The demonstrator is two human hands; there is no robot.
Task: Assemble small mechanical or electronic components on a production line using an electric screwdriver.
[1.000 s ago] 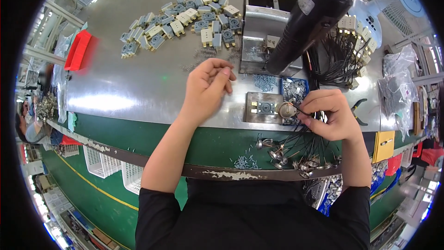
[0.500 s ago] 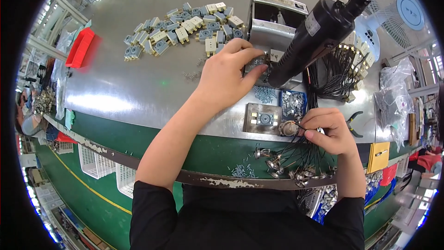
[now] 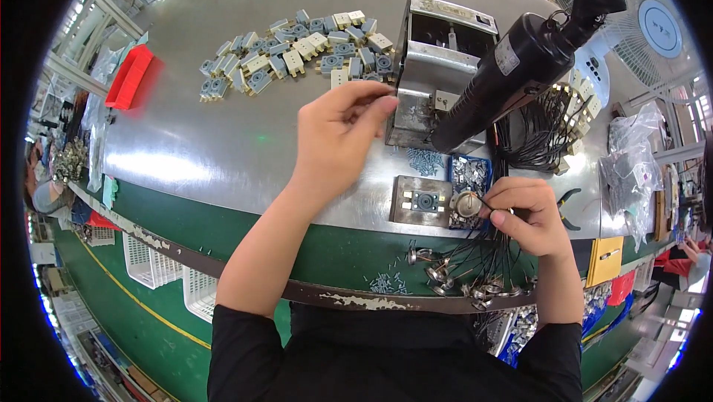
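Note:
My right hand (image 3: 529, 212) is closed on the black wire of a round metal part (image 3: 466, 206), which sits at the corner of a blue tray of small metal pieces (image 3: 470, 171). Left of it, a grey plug housing (image 3: 425, 201) with brass pins lies in a metal block fixture (image 3: 402, 215). My left hand (image 3: 334, 138) is raised beside the metal screw-feeding box (image 3: 443, 67), thumb and fingers pinched together. Whether a small thing is between those fingertips I cannot make out. A black power screwdriver (image 3: 496, 75) hangs tilted right of the box.
Many grey and cream plug parts (image 3: 297, 49) lie at the back left. Loose screws (image 3: 425, 160) lie by the box, others (image 3: 386, 283) on the green front strip. Wired round parts (image 3: 486, 287) hang near the front edge. Pliers (image 3: 568, 209) and a red bin (image 3: 128, 76) flank the work area.
My left hand has drawn back to the left from the front of the screw-feeding box. My right hand stays nearly in place with the round part's wire.

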